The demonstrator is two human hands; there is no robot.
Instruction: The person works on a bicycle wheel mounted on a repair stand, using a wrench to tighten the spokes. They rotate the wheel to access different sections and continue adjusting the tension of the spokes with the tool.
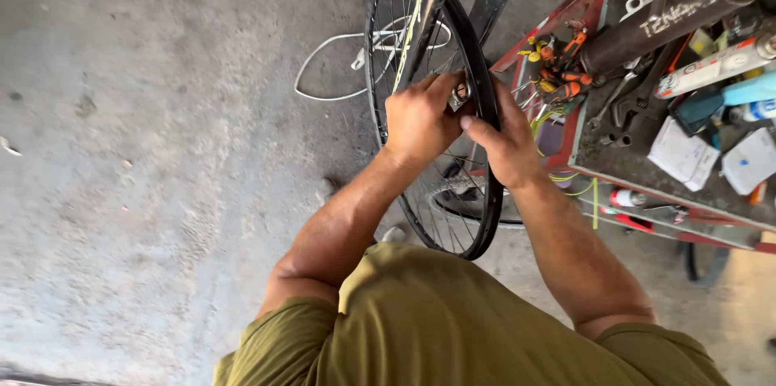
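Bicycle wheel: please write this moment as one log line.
left hand: grips bicycle wheel hub | right hand: on rim | wheel: upright, over concrete floor | tool cart: right

Bicycle workshop, cluttered tool bench (622,161), concrete floor (162,151)

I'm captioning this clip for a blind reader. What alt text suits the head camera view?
Seen from above, a person's left hand and right hand grip the hub of a black bicycle wheel standing upright over a concrete floor. To the right, a red tool cart holds screwdrivers, wrenches and spray cans.
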